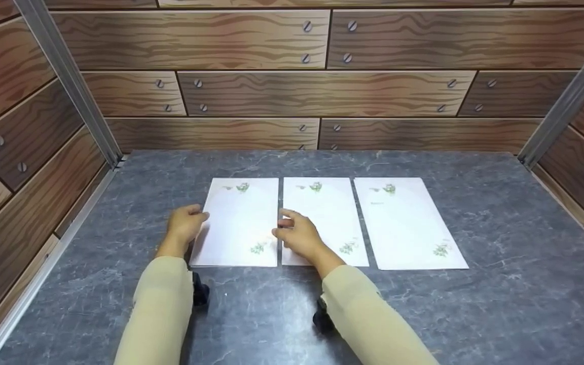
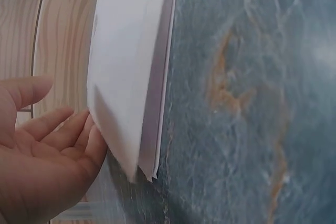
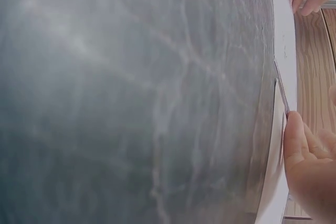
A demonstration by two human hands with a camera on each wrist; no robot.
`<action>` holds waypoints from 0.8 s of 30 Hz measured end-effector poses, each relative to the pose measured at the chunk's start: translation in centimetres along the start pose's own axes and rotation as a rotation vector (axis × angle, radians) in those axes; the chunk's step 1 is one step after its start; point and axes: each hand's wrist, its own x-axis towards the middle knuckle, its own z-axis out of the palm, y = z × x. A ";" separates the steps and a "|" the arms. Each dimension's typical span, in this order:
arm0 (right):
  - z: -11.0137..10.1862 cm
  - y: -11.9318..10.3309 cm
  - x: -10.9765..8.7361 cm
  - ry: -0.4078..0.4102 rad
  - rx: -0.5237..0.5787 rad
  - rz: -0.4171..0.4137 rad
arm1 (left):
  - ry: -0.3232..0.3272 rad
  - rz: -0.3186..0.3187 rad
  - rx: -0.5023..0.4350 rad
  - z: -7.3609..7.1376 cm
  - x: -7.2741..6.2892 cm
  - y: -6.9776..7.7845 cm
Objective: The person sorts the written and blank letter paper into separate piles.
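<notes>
Three white sheets of paper with small green plant prints lie side by side: a left sheet [image 1: 236, 223], a middle sheet [image 1: 322, 213] and a right sheet [image 1: 408, 228]. My left hand [image 1: 185, 223] is at the left sheet's left edge. In the left wrist view its fingers [image 2: 79, 129] meet the side of the layered paper [image 2: 123, 77], with the thumb apart. My right hand [image 1: 299, 235] hovers over the middle sheet's left part. Its thumb tip [image 3: 293, 124] is right at the paper's edge, fingers loosely bent and nothing pinched between them.
The sheets lie on a dark grey marbled tabletop [image 1: 515, 253]. Wood-patterned panels [image 1: 251, 94] wall in the back and sides, with metal posts [image 1: 71, 81] at the corners. Dark wrist devices [image 1: 199, 291] sit below both sleeves.
</notes>
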 end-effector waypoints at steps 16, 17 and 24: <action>-2.2 0.3 0.2 0.161 -0.133 -0.075 | 0.076 0.024 -0.047 1.2 -0.1 1.3; -2.4 0.3 0.2 0.175 -0.154 -0.083 | 0.076 0.023 -0.051 1.3 0.0 1.5; -4.6 0.8 0.0 0.235 -0.242 -0.146 | 0.055 0.036 -0.076 2.5 -0.2 2.4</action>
